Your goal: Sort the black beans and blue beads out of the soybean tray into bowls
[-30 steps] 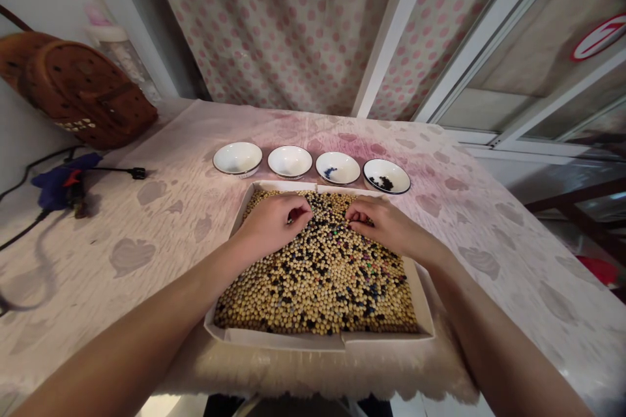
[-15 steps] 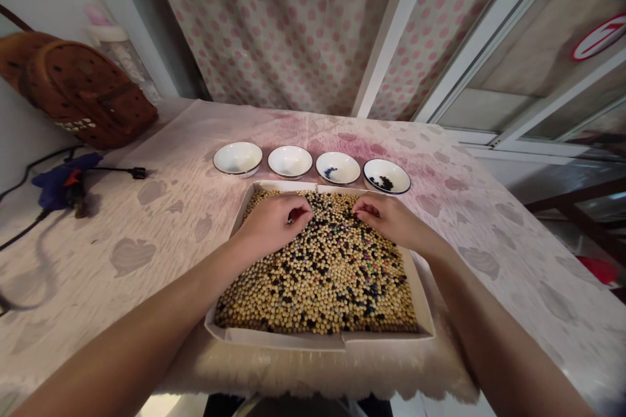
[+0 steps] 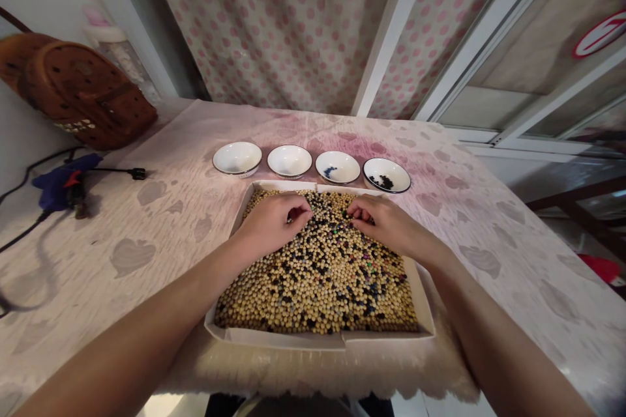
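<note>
A shallow white cardboard box [image 3: 274, 337] holds a layer of yellow soybean-like balls [image 3: 303, 300] mixed with black, blue and a few green and purple beads. Over its far left part, my left hand [image 3: 281, 218] is closed, thumb and index fingertip pinched together; whatever lies between them is too small to make out. My right hand [image 3: 381, 220] is at the far right part of the box, fingertips at the balls. Its fingers are bent and the thumb stands a little apart from them, with nothing visible between.
Behind the box stand four white dark-rimmed bowls in a row: two at left [image 3: 237, 158], one with blue beads [image 3: 337, 167], one with black beads [image 3: 386, 174]. A blue glue gun [image 3: 61, 186] with its cord and a brown backpack [image 3: 88, 91] lie at left on the patterned tablecloth [image 3: 180, 260].
My right hand's fingers have spread from a closer pinch and shifted slightly left over the balls. My left hand stays in place, still pinched.
</note>
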